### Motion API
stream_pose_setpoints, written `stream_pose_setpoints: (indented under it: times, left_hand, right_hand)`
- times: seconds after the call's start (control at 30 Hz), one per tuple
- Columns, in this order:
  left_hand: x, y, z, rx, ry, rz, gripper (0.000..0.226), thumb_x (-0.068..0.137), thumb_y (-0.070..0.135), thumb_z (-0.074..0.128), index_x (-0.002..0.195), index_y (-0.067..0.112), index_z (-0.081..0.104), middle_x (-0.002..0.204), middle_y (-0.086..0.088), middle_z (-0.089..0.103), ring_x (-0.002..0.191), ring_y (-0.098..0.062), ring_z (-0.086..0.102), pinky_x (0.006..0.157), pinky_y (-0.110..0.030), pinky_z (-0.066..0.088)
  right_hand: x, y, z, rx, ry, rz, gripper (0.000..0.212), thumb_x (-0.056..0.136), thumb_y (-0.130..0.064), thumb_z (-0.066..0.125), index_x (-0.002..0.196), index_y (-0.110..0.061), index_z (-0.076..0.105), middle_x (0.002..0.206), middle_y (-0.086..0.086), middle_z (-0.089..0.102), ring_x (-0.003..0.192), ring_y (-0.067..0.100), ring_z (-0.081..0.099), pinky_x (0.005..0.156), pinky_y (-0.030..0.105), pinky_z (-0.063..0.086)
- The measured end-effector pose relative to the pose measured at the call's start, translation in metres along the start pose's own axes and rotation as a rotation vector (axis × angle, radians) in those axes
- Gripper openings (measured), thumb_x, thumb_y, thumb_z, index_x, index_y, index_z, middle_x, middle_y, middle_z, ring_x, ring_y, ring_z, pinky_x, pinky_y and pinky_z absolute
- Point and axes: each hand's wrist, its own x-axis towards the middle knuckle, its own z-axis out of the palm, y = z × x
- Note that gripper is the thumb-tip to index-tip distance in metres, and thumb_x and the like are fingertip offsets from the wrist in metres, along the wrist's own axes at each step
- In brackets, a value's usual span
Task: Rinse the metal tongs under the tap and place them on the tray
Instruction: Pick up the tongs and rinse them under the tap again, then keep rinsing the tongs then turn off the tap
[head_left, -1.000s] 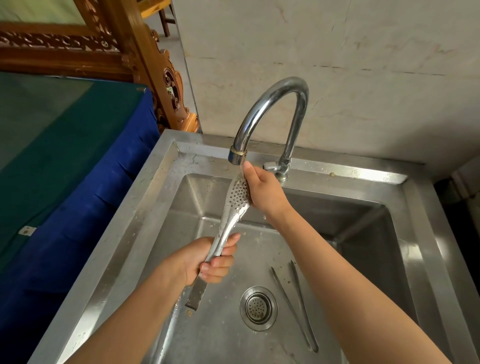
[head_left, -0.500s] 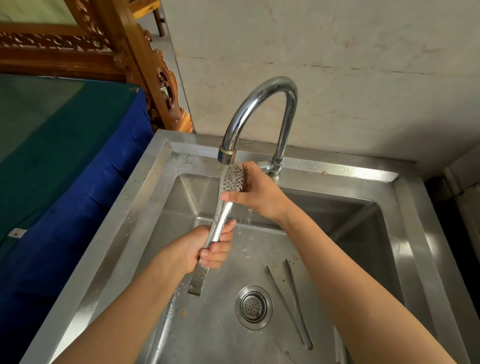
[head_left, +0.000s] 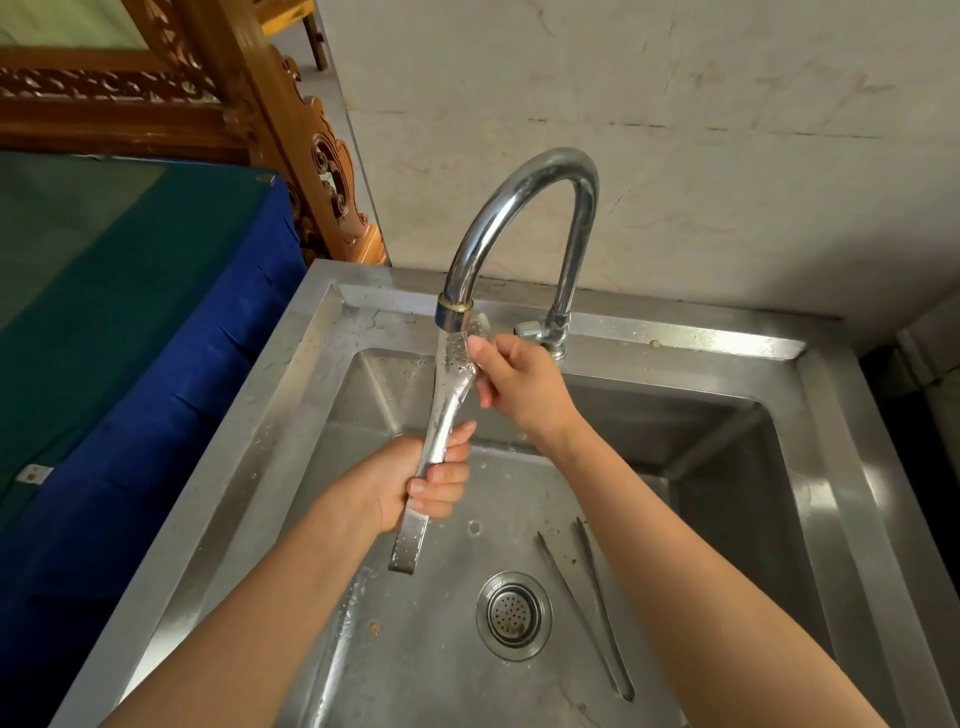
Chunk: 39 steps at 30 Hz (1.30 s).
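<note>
The metal tongs (head_left: 445, 410) stand nearly upright over the steel sink (head_left: 810, 467), their perforated tip right under the spout of the curved chrome tap (head_left: 511, 208). Water runs over the tip. My left hand (head_left: 415, 486) is closed around the lower handle, with the hinge end sticking out below the fist. My right hand (head_left: 511, 387) pinches the perforated tip between thumb and fingers. No tray is in view.
A second, thin pair of tongs (head_left: 587, 603) lies flat on the sink floor right of the drain strainer (head_left: 513, 616). A table with blue and green cloth (head_left: 130, 338) stands to the left, carved wooden furniture (head_left: 311, 156) behind it. A pale wall backs the sink.
The tongs' tip rose closer to the spout. My right hand slid along the perforated tip, rubbing it, while the left kept its hold on the handle.
</note>
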Motion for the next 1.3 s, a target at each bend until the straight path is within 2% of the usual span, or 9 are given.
stream_pose_setpoints:
  times: [0.23,0.4,0.47,0.53,0.63,0.73,0.9,1.1,1.3]
  left_hand:
    - [0.002,-0.006,0.001,0.103,0.168,0.023,0.047,0.095,0.032,0.04,0.05,0.018,0.038,0.033,0.005,0.035,0.022,-0.005,0.025,0.027,-0.011,0.019]
    - [0.006,-0.012,-0.003,0.1,0.349,0.113,0.031,0.094,0.015,0.033,0.066,0.012,0.046,0.037,0.001,0.041,0.027,-0.01,0.03,0.031,-0.011,0.023]
    - [0.009,-0.014,-0.003,0.077,0.405,0.156,0.036,0.097,0.027,0.036,0.069,0.011,0.051,0.039,0.0,0.045,0.029,-0.012,0.035,0.032,-0.015,0.029]
    - [0.014,-0.018,-0.001,0.067,0.447,0.205,0.039,0.097,0.037,0.038,0.074,0.011,0.057,0.041,0.001,0.049,0.031,-0.011,0.039,0.033,-0.016,0.032]
    - [0.025,-0.025,0.001,0.083,0.513,0.254,0.034,0.095,0.041,0.041,0.085,0.013,0.059,0.041,0.003,0.051,0.031,-0.009,0.042,0.034,-0.016,0.036]
    - [0.036,-0.032,0.002,0.079,0.554,0.285,0.028,0.094,0.039,0.043,0.087,0.017,0.059,0.048,0.001,0.05,0.033,-0.008,0.044,0.036,-0.016,0.039]
    - [0.054,-0.043,-0.006,0.06,0.594,0.355,0.017,0.097,0.015,0.041,0.089,0.016,0.056,0.065,-0.005,0.045,0.033,-0.005,0.046,0.037,-0.014,0.039]
    - [0.072,-0.06,-0.015,0.1,0.705,0.46,0.012,0.096,0.015,0.045,0.106,0.014,0.052,0.069,-0.002,0.049,0.042,-0.007,0.049,0.051,-0.024,0.046]
    - [0.064,-0.074,-0.011,0.151,0.762,0.578,0.008,0.095,0.018,0.048,0.093,0.024,0.052,0.073,-0.001,0.05,0.047,-0.007,0.05,0.046,-0.02,0.047]
  right_hand:
    - [0.001,0.005,0.002,0.003,0.195,0.088,0.049,0.097,-0.034,0.038,0.051,-0.019,0.04,0.041,-0.007,0.042,0.038,0.006,0.036,0.049,0.018,0.034]
    - [-0.027,0.039,-0.018,-0.124,0.256,0.053,0.023,0.096,-0.012,0.038,0.088,-0.018,0.059,0.06,-0.003,0.048,0.052,0.005,0.04,0.055,0.022,0.036]
    - [-0.044,0.07,-0.027,-0.266,0.176,0.093,0.023,0.093,-0.007,0.043,0.1,-0.016,0.064,0.08,0.012,0.062,0.07,0.015,0.05,0.07,0.029,0.045]
    - [-0.062,0.108,-0.034,-0.505,0.055,0.257,0.023,0.094,-0.019,0.047,0.105,-0.018,0.067,0.109,0.007,0.066,0.101,0.023,0.054,0.099,0.037,0.04]
    - [-0.092,0.158,-0.041,-0.721,-0.037,0.508,0.033,0.098,-0.024,0.035,0.11,-0.011,0.063,0.114,0.012,0.067,0.112,0.031,0.057,0.109,0.038,0.032]
    - [-0.118,0.206,-0.049,-0.931,0.005,0.632,0.03,0.093,-0.015,0.04,0.122,-0.01,0.045,0.11,0.012,0.068,0.109,0.028,0.059,0.104,0.037,0.034]
    - [-0.149,0.263,-0.048,-1.045,-0.019,0.727,0.057,0.09,-0.045,0.045,0.134,-0.009,0.033,0.135,0.01,0.044,0.124,0.025,0.042,0.098,0.037,0.041]
    - [-0.163,0.299,-0.033,-1.098,0.047,0.647,0.04,0.089,-0.041,0.049,0.12,-0.015,0.041,0.121,0.003,0.051,0.111,0.019,0.05,0.089,0.03,0.045]
    - [-0.164,0.277,-0.037,-0.885,0.213,0.45,0.031,0.089,-0.028,0.053,0.115,-0.01,0.05,0.109,0.007,0.057,0.101,0.022,0.054,0.084,0.032,0.046]
